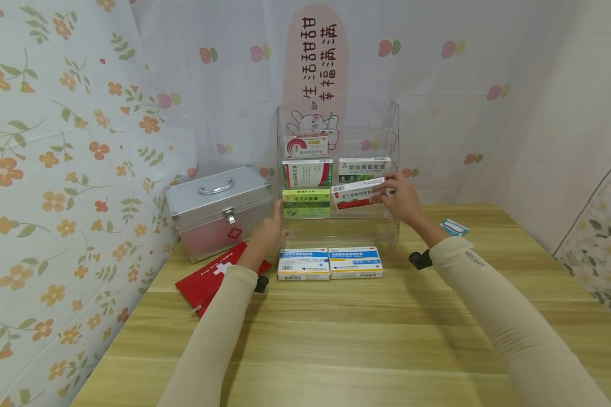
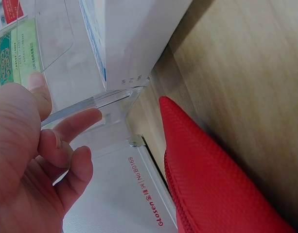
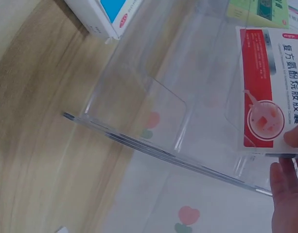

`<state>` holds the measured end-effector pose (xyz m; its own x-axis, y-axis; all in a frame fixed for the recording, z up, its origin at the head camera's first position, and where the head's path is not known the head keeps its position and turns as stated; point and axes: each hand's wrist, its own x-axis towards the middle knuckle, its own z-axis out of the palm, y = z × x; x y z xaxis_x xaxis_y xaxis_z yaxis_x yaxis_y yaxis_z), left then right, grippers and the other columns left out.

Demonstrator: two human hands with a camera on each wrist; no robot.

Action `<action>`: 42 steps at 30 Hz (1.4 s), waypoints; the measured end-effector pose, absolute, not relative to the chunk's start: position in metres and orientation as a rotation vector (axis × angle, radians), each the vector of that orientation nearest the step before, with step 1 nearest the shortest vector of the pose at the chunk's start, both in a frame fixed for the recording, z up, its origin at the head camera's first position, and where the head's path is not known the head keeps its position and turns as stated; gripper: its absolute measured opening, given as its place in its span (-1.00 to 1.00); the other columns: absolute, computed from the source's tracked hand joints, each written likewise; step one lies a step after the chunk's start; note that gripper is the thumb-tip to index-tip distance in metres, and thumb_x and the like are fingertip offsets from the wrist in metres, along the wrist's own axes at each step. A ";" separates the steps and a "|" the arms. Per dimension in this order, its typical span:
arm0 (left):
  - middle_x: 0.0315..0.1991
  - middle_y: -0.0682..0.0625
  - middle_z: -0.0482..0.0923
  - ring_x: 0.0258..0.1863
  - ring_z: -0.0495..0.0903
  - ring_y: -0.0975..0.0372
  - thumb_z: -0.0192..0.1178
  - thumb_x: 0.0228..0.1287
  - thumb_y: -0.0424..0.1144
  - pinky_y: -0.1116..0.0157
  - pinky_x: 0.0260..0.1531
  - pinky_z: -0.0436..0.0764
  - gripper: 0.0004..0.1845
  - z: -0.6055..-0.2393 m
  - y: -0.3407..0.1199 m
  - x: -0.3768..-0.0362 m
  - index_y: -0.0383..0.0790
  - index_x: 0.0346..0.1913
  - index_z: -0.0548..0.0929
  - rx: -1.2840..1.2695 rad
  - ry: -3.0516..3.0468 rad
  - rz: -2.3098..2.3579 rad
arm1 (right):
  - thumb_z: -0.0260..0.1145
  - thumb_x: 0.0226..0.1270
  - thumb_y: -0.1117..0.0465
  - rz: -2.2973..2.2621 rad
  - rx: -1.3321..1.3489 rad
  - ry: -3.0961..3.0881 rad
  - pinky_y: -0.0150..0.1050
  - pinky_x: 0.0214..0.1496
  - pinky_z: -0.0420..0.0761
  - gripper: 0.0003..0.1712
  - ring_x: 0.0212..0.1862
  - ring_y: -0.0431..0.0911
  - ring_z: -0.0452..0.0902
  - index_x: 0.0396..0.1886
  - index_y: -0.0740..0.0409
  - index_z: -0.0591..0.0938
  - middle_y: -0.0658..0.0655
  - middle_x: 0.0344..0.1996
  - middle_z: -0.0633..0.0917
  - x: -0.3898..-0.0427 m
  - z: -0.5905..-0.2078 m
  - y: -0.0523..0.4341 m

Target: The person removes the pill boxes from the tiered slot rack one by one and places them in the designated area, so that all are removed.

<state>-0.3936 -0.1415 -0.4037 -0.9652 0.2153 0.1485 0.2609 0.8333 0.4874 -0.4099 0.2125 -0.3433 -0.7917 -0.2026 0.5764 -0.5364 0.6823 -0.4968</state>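
My right hand (image 1: 403, 199) pinches a red-and-white medicine box (image 1: 357, 193) by its right end. The box tilts at the third tier of a clear display rack (image 1: 338, 230), beside a green medicine box (image 1: 305, 203). In the right wrist view, thumb and fingers grip the end of the red-and-white box (image 3: 265, 87). My left hand (image 1: 269, 233) holds the rack's left side edge, low down; in the left wrist view, the thumb and a finger lie on either side of the clear edge (image 2: 73, 106), other fingers curled.
Two blue-and-white boxes (image 1: 304, 264) lie before the rack. Left of it stand a silver first-aid case (image 1: 219, 203) and a red pouch (image 1: 203, 280). More boxes (image 1: 307, 173) fill upper tiers. A small blue packet (image 1: 454, 227) lies at right on the wooden table (image 1: 336, 339).
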 end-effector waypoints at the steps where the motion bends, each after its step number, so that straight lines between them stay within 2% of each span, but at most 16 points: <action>1: -0.58 -0.09 0.53 -0.70 0.48 0.12 0.23 0.41 -0.20 0.29 -0.70 0.46 -0.06 -0.403 -0.141 -0.394 0.16 0.51 -0.28 -0.379 -2.926 -0.795 | 0.24 0.27 0.51 0.920 0.578 -2.395 0.16 0.02 0.57 -0.81 0.18 0.29 0.43 -0.22 0.35 0.75 0.38 0.16 0.50 -0.409 -0.342 0.213; 8: -0.58 -0.09 0.55 -0.70 0.50 0.11 0.22 0.41 -0.20 0.29 -0.71 0.47 -0.05 -0.404 -0.138 -0.394 0.19 0.51 -0.29 -0.371 -2.934 -0.813 | 0.30 0.26 0.52 0.900 0.619 -2.262 0.12 -0.05 0.60 -0.85 0.18 0.26 0.43 -0.26 0.37 0.76 0.40 0.12 0.53 -0.402 -0.334 0.216; 15: -0.59 -0.08 0.53 -0.71 0.48 0.11 0.23 0.41 -0.21 0.31 -0.72 0.46 -0.05 -0.402 -0.138 -0.392 0.16 0.52 -0.28 -0.403 -2.908 -0.818 | 0.31 0.20 0.54 0.972 0.657 -2.151 0.09 -0.08 0.64 -0.82 0.04 0.16 0.50 -0.22 0.41 0.75 0.37 0.01 0.58 -0.391 -0.323 0.223; 18: -0.59 -0.08 0.54 -0.71 0.48 0.12 0.22 0.41 -0.21 0.31 -0.71 0.47 -0.05 -0.402 -0.138 -0.391 0.16 0.52 -0.29 -0.398 -2.915 -0.822 | 0.29 0.20 0.55 1.010 0.665 -2.124 -0.18 -0.07 0.68 -0.80 0.00 0.09 0.50 -0.20 0.42 0.75 0.33 -0.02 0.59 -0.387 -0.322 0.227; 21: -0.57 -0.08 0.54 -0.71 0.47 0.13 0.22 0.42 -0.21 0.31 -0.71 0.46 -0.05 -0.402 -0.138 -0.390 0.17 0.51 -0.30 -0.382 -2.931 -0.825 | 0.27 0.21 0.56 1.045 0.680 -2.106 -0.49 -0.09 0.60 -0.79 -0.02 0.07 0.50 -0.19 0.45 0.74 0.33 -0.04 0.58 -0.383 -0.325 0.231; 24: -0.57 -0.07 0.55 -0.71 0.46 0.14 0.21 0.42 -0.21 0.32 -0.71 0.43 -0.06 -0.403 -0.138 -0.390 0.17 0.51 -0.30 -0.376 -2.938 -0.819 | 0.27 0.22 0.56 1.071 0.679 -2.084 -0.60 -0.11 0.54 -0.80 -0.02 0.07 0.50 -0.18 0.46 0.73 0.33 -0.03 0.57 -0.379 -0.327 0.235; 26: -0.57 -0.07 0.55 -0.71 0.46 0.14 0.21 0.42 -0.21 0.33 -0.72 0.43 -0.06 -0.403 -0.139 -0.391 0.16 0.51 -0.30 -0.377 -2.937 -0.814 | 0.28 0.23 0.54 1.079 0.658 -2.076 -0.60 -0.12 0.53 -0.80 -0.01 0.04 0.51 -0.17 0.46 0.73 0.33 -0.01 0.57 -0.374 -0.327 0.236; 33: -0.59 -0.10 0.53 -0.72 0.46 0.13 0.21 0.42 -0.20 0.33 -0.73 0.43 -0.05 -0.402 -0.140 -0.390 0.11 0.52 -0.30 -0.385 -2.937 -0.786 | 0.30 0.16 0.61 1.178 0.650 -2.056 -0.58 -0.14 0.56 -0.74 -0.01 -0.28 0.46 -0.13 0.52 0.69 0.38 0.03 0.55 -0.350 -0.321 0.237; 38: -0.58 -0.07 0.55 -0.71 0.48 0.13 0.22 0.40 -0.26 0.33 -0.71 0.46 -0.04 -0.401 -0.140 -0.389 0.11 0.52 -0.30 -0.386 -2.925 -0.782 | 0.32 0.11 0.65 1.246 0.677 -2.076 -0.52 -0.11 0.60 -0.66 -0.06 -0.15 0.50 -0.06 0.61 0.62 0.41 0.00 0.50 -0.325 -0.309 0.231; 42: -0.53 -0.06 0.58 -0.70 0.48 0.13 0.22 0.40 -0.30 0.33 -0.71 0.46 -0.03 -0.400 -0.140 -0.389 0.12 0.52 -0.31 -0.393 -2.925 -0.802 | 0.37 0.13 0.62 1.289 0.653 -2.100 -0.51 -0.07 0.59 -0.59 -0.09 -0.06 0.49 0.03 0.59 0.59 0.37 0.02 0.46 -0.323 -0.313 0.236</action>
<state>-0.3892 -0.1402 -0.4002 -0.9635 0.2236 0.1471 0.2674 0.8295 0.4903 -0.3231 0.2362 -0.3135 -0.7091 -0.1036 0.6975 -0.6688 0.4122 -0.6187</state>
